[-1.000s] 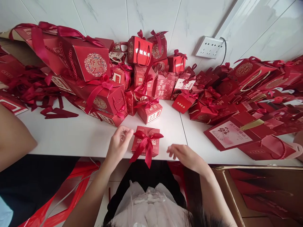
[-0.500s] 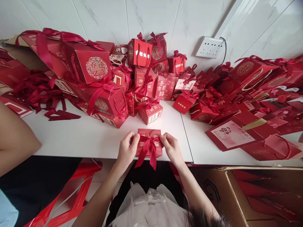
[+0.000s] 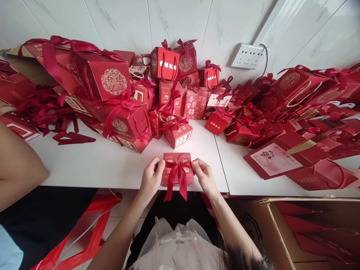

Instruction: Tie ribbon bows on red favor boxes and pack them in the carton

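In front of me at the table's edge is a small red gift box [image 3: 169, 157] with light printed characters. A dark red satin ribbon [image 3: 182, 182] is tied in a bow across its top, and its two tails hang over the near side. My left hand [image 3: 152, 176] pinches the bow at the box's left side. On the right side, my right hand [image 3: 204, 175] grips the other loop between thumb and fingers. Just behind stands another small red box [image 3: 177, 135] with a bow on it.
Stacked red gift boxes [image 3: 115, 80] line the wall at the left, with loose ribbons [image 3: 42, 108] beside them. More boxes and bags [image 3: 277, 155] lie at the right. A power strip [image 3: 247, 56] is on the wall. Another person's arm [image 3: 21, 168] is at the left. A cardboard box [image 3: 267, 225] stands below right.
My right hand has moved slightly right, drawing the bow's loop outward. The ribbon tails have swung a little and hang closer together. My left hand stays nearly where it was.
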A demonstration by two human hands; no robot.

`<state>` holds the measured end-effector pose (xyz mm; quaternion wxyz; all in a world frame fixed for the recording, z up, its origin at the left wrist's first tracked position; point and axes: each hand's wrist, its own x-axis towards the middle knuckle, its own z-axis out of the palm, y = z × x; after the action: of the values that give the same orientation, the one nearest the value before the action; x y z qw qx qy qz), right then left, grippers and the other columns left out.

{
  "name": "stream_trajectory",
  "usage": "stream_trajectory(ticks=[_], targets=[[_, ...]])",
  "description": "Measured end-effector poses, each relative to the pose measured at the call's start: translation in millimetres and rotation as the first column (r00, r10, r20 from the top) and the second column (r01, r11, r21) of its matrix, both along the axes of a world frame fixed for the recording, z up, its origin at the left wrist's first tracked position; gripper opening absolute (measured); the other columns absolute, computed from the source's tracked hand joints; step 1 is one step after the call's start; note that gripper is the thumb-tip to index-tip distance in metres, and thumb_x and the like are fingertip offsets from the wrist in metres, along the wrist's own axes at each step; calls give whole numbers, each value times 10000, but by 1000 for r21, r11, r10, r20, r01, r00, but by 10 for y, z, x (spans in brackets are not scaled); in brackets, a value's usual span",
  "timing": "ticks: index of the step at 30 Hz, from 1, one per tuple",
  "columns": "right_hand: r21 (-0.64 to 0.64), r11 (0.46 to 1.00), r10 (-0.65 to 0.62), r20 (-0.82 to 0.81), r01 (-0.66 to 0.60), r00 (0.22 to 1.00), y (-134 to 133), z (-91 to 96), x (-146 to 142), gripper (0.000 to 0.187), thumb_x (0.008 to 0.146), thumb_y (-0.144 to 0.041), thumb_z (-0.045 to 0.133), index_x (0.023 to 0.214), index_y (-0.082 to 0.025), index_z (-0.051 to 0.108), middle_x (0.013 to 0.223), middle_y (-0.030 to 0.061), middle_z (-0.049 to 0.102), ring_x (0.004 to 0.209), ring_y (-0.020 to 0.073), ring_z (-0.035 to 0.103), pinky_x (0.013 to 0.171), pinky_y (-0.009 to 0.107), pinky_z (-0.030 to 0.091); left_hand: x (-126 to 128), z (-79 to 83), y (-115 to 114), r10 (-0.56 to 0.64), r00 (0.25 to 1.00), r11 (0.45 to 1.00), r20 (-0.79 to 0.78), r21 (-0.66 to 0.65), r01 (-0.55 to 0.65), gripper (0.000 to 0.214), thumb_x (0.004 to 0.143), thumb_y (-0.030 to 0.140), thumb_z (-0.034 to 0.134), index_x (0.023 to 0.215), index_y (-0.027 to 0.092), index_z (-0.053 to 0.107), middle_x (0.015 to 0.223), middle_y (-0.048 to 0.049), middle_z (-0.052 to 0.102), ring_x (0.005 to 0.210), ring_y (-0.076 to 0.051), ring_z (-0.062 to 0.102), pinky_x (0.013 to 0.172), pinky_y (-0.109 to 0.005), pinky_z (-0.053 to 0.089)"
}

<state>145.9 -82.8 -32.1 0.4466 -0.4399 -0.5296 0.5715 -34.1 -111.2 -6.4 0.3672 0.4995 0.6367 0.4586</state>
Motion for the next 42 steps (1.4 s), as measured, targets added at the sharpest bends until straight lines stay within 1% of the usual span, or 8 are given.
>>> stream_trajectory(ticks=[3, 7, 14, 19, 23, 35, 38, 42], targets=[[136, 986, 99, -32, -94, 995, 37, -68, 141, 613, 616, -668, 703, 980, -223, 490, 933, 34, 543, 856, 183, 557, 737, 306, 464, -76, 17, 32, -83, 990, 994, 115, -57, 90, 347, 840, 456, 414, 605, 213, 341, 545, 52, 330, 512, -108, 345, 500, -231, 336], [219, 923, 303, 91, -316, 949, 54, -93, 222, 1179, 480, -596, 822, 1419, -290, 177, 1461, 154, 247, 1344, 300, 322, 1049, 458, 347, -125, 24, 76, -107, 981, 989, 163, -80, 121, 357, 834, 513, 425, 655, 204, 423, 583, 34, 436, 545, -124, 430, 536, -247, 388], [242, 931, 208, 261, -272, 943, -1, -21, 159, 1124, 630, -391, 813, 1478, -278, 85, 1453, 158, 277, 1331, 292, 356, 1074, 492, 338, 50, 168, 9, 32, 999, 981, 10, 189, -33, 174, 822, 346, 533, 754, 188, 516, 697, 8, 554, 657, -123, 553, 618, -227, 473], [485, 873, -122, 320, -52, 940, -142, 161, 220, 1062, 665, -396, 790, 1472, -266, 112, 1454, 158, 302, 1354, 311, 322, 1081, 519, 327, 292, 356, -195, 103, 946, 743, -308, 656, 132, 38, 814, 189, 621, 820, 213, 592, 805, -10, 511, 762, -130, 559, 738, -280, 534], [587, 808, -265, 284, 51, 922, -279, 337, 337, 1077, 648, -438, 792, 1468, -275, 115, 1441, 161, 335, 1350, 329, 333, 1081, 549, 321, 509, 488, -308, 115, 898, 546, -426, 782, 301, 142, 770, 134, 657, 831, 259, 625, 771, 16, 405, 750, -121, 494, 914, -424, 516], [673, 715, -458, 244, 191, 854, -702, 563, 675, 1137, 603, -409, 828, 1473, -286, 106, 1440, 156, 344, 1337, 354, 351, 1082, 574, 322, 798, 784, -514, -1, 910, 429, -415, 821, 376, 123, 800, 164, 635, 781, 284, 613, 699, 36, 400, 649, -102, 479, 934, -422, 512], [690, 695, -498, 259, 202, 828, -847, 638, 778, 1125, 601, -407, 832, 1470, -298, 126, 1413, 144, 380, 1330, 355, 362, 1073, 574, 341, 788, 842, -426, -35, 953, 490, -300, 826, 278, 73, 808, 188, 633, 805, 242, 583, 738, 15, 455, 707, -124, 524, 735, -317, 548], [700, 673, -547, 254, 239, 798, -1095, 708, 921, 1079, 615, -364, 833, 1460, -323, 164, 1429, 137, 356, 1324, 355, 371, 1030, 558, 410, 875, 787, -136, -158, 972, 792, -174, 566, 230, 161, 841, 263, 560, 704, 198, 505, 693, 8, 522, 674, -123, 546, 599, -234, 476]])
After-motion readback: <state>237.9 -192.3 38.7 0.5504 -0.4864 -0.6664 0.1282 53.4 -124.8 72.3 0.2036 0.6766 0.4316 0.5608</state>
